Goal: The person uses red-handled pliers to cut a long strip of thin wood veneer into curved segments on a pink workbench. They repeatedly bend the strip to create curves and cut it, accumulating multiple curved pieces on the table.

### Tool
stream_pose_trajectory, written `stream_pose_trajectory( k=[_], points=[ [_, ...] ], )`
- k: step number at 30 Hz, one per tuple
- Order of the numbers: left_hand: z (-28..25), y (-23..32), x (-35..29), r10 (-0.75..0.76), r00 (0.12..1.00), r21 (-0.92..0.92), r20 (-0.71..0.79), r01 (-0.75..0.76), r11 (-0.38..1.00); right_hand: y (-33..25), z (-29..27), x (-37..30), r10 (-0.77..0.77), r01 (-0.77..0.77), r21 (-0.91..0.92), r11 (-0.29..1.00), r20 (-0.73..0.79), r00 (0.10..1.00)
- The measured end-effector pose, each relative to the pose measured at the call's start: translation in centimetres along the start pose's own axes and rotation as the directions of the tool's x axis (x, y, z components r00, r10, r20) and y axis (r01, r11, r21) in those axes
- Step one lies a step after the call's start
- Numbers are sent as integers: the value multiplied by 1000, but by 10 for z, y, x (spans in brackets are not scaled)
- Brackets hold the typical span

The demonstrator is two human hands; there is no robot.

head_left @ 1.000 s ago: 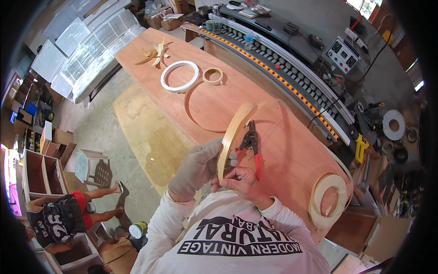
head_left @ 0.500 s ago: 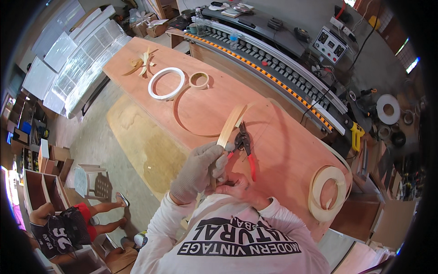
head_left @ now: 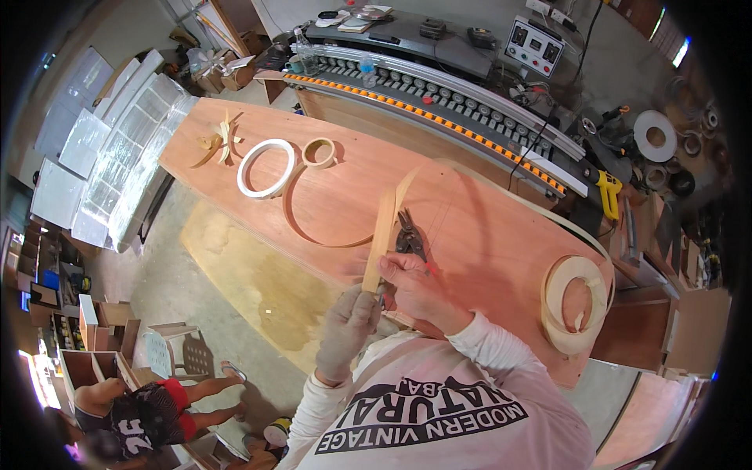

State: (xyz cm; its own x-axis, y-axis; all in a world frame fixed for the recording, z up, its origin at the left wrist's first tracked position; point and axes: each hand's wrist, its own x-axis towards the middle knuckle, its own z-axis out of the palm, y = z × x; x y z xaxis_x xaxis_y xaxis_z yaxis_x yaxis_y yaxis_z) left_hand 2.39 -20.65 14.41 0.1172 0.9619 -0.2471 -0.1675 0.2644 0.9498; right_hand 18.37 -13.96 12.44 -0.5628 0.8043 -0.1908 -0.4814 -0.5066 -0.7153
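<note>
- At the centre of the frame, the left hand point(head_left: 347, 327), in a pale glove, is closed around the lower end of a strip of wood edge banding point(head_left: 381, 235) that stands up from it over the long reddish panel point(head_left: 486, 235).
- Just right of it, the bare right hand point(head_left: 411, 283) grips red-handled snips point(head_left: 409, 239), blades pointing up beside the strip; whether they are biting it I cannot tell.
- The strip runs on in a long loop to the coil of banding point(head_left: 576, 301) at the right end of the panel.
- Judging from this, cutting is under way: a curved loose length point(head_left: 321, 235) and some offcuts point(head_left: 221, 137) lie at the upper left, while the coil looks far from used up.
- A white ring of banding point(head_left: 266, 168) and a small tan roll point(head_left: 319, 153) lie near the offcuts.
</note>
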Motion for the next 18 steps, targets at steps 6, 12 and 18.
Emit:
stream_pose_trajectory(
  k=[6, 12, 18],
  points=[
    [-21, -42, -11, -49, 992, 268, 120, 15, 963, -10, 3, -4, -50, 60, 26, 998, -285, 957],
    [-49, -70, -32, -62, 985, 219, 160, 26, 975, -25, -24, 5, -179, 193, 34, 981, -243, 953],
    [-73, -95, -50, -175, 978, 247, 115, 142, 958, 0, -48, 20, -234, 236, -17, 972, -203, 951]
  ],
)
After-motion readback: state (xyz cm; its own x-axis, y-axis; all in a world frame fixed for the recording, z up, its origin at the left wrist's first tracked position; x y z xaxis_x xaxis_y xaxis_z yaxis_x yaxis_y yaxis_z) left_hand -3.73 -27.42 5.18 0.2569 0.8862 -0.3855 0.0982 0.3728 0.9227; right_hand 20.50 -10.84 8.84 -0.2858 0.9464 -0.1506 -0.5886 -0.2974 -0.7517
